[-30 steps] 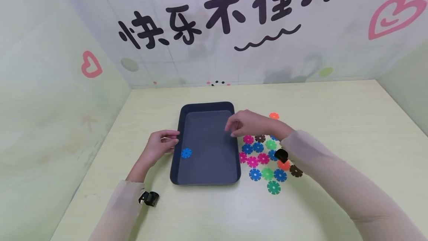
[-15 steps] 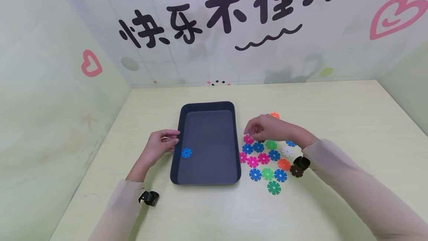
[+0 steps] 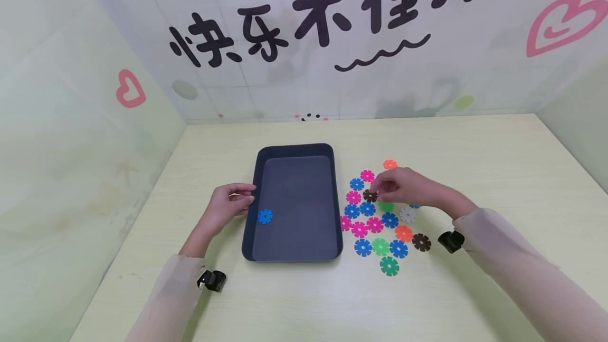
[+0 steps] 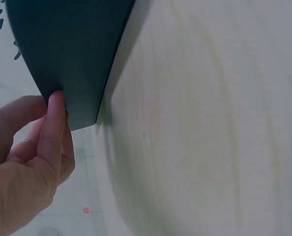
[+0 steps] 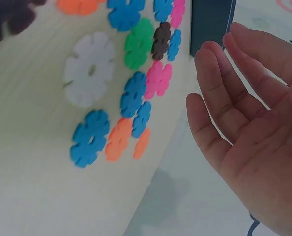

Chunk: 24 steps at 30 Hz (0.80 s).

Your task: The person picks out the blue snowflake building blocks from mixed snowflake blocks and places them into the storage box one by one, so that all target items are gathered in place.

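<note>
while the right hand (image 3: 401,186) hovers over the disc cluster (image 3: 374,225), i read its fingers as loosely bent, gaps between them. brown disc (image 3: 370,196) is right by those fingertips in my head view; right wrist view shows them apart from it. left hand (image 3: 231,203) pinches the left rim of the dark tray (image 3: 296,189), and a loose blue disc (image 3: 265,216) lies inside near that side. edges: the nearest pink disc (image 3: 345,222) sits at the tray's right wall, can't tell if touching. tabletop (image 3: 285,300) spreads wide in front of the tray and right of the cluster. vs half a second ago: right hand has shifted right, uncovering the upper pink disc (image 3: 367,176) and upper blue disc (image 3: 357,184); left hand, tray and loose blue disc look unmoved.
</note>
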Motion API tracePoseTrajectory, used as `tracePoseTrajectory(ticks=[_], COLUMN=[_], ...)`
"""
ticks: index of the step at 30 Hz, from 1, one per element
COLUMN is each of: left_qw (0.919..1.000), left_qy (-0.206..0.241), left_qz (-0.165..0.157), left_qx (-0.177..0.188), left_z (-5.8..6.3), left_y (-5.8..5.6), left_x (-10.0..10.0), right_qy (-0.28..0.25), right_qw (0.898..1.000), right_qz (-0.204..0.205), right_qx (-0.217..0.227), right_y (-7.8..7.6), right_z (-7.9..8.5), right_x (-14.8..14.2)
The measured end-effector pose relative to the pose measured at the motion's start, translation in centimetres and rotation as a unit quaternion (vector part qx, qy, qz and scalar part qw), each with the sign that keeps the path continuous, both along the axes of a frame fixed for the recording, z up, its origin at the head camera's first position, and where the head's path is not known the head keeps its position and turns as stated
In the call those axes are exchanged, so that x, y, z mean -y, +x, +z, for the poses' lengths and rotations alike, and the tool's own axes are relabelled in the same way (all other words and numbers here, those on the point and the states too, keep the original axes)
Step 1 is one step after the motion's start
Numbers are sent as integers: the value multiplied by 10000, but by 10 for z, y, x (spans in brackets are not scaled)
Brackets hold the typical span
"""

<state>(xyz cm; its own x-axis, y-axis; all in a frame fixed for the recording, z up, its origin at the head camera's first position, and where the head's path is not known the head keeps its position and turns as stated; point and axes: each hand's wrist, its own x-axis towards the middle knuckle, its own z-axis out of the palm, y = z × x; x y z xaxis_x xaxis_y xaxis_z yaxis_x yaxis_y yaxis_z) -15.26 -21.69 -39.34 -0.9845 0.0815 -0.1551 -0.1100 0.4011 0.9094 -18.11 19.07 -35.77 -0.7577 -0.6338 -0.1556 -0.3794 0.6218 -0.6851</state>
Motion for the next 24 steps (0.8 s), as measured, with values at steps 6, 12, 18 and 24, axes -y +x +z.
tracePoseTrajectory(ticks=[6,12,18,24], left_qw=[10000,10000,10000,10000], left_qy=[9,-6,2,4], left_qz=[-18,-17,13,-1], left_qx=[-7,18,58,60], left_z=[1,2,3,3], left_y=[0,-1,-1,-1], left_x=[0,0,-1,-1], right_qy=[-10,52,43,84], right_qw=[9999,9992,9983,9971], right_qz=[-121,-384,-584,-743], right_qx=[-47,-46,-50,-127], right_y=[2,3,4,4], right_z=[-2,-5,-10,-17], right_x=[-18,-36,-52,-67])
